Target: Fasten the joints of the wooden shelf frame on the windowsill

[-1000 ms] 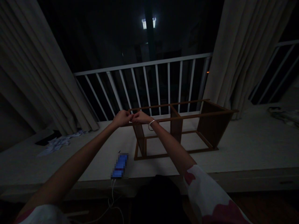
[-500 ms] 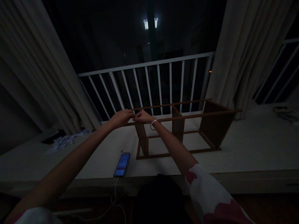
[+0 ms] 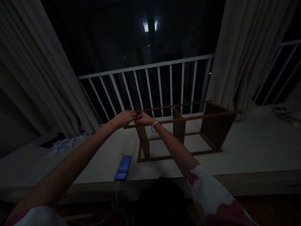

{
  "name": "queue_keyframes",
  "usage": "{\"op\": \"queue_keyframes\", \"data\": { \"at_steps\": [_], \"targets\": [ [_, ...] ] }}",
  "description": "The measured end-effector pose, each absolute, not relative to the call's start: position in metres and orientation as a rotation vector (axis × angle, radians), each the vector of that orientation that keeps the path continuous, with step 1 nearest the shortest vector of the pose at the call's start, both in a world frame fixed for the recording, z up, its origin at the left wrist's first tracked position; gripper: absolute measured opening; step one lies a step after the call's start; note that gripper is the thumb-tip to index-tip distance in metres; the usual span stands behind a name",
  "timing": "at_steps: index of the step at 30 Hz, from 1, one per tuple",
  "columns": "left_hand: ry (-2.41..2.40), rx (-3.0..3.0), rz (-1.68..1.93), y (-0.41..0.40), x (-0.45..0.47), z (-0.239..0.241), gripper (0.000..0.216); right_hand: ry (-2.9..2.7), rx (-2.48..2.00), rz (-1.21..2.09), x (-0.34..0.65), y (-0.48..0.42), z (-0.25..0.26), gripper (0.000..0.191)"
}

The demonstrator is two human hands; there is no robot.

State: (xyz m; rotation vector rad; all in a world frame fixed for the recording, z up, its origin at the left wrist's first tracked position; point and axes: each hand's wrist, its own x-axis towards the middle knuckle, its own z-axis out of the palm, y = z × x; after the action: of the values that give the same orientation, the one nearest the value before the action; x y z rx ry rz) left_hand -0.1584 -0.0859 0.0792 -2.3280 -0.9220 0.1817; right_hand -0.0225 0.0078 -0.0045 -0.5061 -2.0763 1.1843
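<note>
A brown wooden shelf frame (image 3: 178,121) lies on its side on the pale window ledge in front of me. At its left end my left hand (image 3: 125,118) has its fingers bent over the upper rails. My right hand (image 3: 144,119), with a silver bangle at the wrist, is closed in a pinch right beside it, over the corner of the leftmost shelf board. The two hands' fingertips meet or nearly meet. Whatever sits between them is too small and dark to make out.
A lit phone (image 3: 123,168) with a white cable (image 3: 116,197) lies near the front edge of the ledge (image 3: 103,163). Crumpled patterned paper or cloth (image 3: 62,146) is at left. Behind stand a white railing (image 3: 147,66) and curtains (image 3: 237,62). A cloth-like bundle (image 3: 285,114) lies far right.
My left hand's fingers have shifted slightly right, closer to my right hand. The right hand has stayed almost in place. The shelf frame has not visibly moved; the view has tilted a little.
</note>
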Motion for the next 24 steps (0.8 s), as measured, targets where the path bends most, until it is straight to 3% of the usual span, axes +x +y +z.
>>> {"op": "queue_keyframes", "data": {
  "at_steps": [7, 14, 24],
  "targets": [
    [-0.977, -2.303, 0.167, -0.088, -0.158, 0.082, 0.012, -2.100, -0.500, 1.160, -0.020, 0.004, -0.002, 0.020],
    [-1.513, -2.080, 0.002, -0.097, -0.147, 0.074, 0.024, -2.076, -0.543, 1.186, -0.022, 0.004, -0.003, 0.018],
    [-1.700, -2.095, -0.214, -0.096, -0.140, 0.068, 0.023, -2.054, -0.538, 1.230, -0.019, 0.001, 0.000, 0.013]
  ]
}}
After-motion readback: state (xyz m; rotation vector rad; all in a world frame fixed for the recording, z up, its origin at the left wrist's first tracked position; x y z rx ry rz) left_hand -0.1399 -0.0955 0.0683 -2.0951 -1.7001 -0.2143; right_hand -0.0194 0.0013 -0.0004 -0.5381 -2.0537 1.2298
